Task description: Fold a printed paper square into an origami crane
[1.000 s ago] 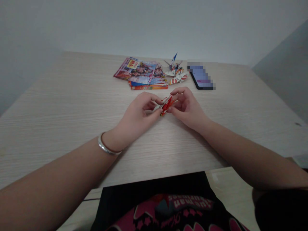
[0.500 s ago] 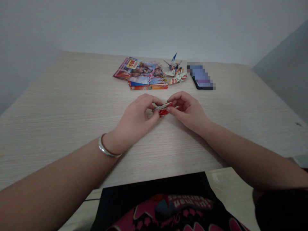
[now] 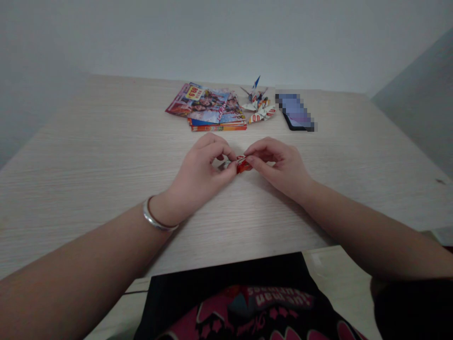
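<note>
A small folded piece of printed paper (image 3: 242,166), red and whitish, sits between my two hands over the middle of the table. My left hand (image 3: 207,165) pinches its left end between thumb and fingertips; a silver bangle circles that wrist. On the other side, my right hand (image 3: 278,161) grips the right end with thumb and index finger. Much of the paper is hidden behind the fingers, so its full folded shape does not show.
Beyond my hands lies a stack of glossy printed leaflets (image 3: 212,106). Beside it are folded paper cranes (image 3: 260,106) made from printed paper. A dark phone (image 3: 297,113), partly pixelated, rests to their right. The pale wooden table (image 3: 106,141) meets a wall at the back.
The paper has turned slightly and shows less between my hands. My right fingertips have closed nearer to the left ones, and its thumb and index now pinch together.
</note>
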{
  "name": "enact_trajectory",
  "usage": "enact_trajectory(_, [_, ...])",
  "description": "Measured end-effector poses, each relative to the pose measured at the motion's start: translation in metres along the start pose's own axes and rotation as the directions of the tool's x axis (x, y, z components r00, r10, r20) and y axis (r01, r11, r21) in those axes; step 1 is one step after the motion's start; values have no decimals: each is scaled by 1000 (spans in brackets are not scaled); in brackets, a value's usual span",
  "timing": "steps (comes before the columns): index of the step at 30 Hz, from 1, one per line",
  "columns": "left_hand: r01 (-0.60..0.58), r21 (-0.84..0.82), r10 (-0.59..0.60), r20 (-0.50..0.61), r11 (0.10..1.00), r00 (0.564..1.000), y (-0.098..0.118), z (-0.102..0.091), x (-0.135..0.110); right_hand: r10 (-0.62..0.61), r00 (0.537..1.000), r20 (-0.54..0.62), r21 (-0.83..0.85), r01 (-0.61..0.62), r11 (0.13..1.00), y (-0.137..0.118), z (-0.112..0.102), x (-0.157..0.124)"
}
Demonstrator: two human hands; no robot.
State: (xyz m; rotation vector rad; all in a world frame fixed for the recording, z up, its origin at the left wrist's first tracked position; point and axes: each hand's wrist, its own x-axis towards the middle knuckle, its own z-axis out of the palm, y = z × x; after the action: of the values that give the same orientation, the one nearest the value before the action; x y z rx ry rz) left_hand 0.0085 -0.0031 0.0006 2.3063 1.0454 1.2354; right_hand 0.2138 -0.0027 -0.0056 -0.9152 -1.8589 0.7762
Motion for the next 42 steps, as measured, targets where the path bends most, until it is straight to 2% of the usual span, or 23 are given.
enact_trajectory(7, [-36, -4, 36, 30, 999, 999, -1, 0, -1, -11, 1000, -14, -134, 9, 991, -5, 0, 0])
enact_trajectory(11, [-57, -21, 58, 31, 998, 998, -2, 0, -1, -74, 997, 17, -240, 76, 968, -7, -3, 2])
enact_trajectory(15, [-32, -8, 32, 85, 999, 996, -1, -1, 0, -142, 989, 31, -309, 145, 940, -7, -5, 3])
enact_trajectory(21, [-58, 86, 45, 140, 995, 989, 0, -2, 1, -94, 995, 42, -304, 102, 947, -6, -3, 4])
enact_trajectory(25, [-50, 83, 37, 154, 995, 987, 3, -3, 1, -111, 991, 79, -281, 129, 951, -6, -3, 5])
enact_trajectory(27, [-12, 43, 6, 135, 999, 991, 5, -3, 1, -84, 995, 62, -249, 97, 964, -5, -4, 6])
enact_trajectory(31, [130, -36, -127, 71, 991, 989, 4, -2, 1, 96, 991, -89, -104, -106, 989, 3, -7, 6])
enact_trajectory(34, [251, -86, -248, 49, 964, 968, 2, -1, 3, 212, 977, -40, 15, -211, 977, 6, -7, 5])
enact_trajectory(37, [336, -178, -338, 21, 925, 941, 0, 3, 3, 246, 968, 42, 55, -248, 967, 4, -3, 3])
enact_trajectory(42, [361, -329, -371, 34, 873, 928, -5, 7, 4, 287, 954, 92, 37, -291, 956, 2, 1, 3])
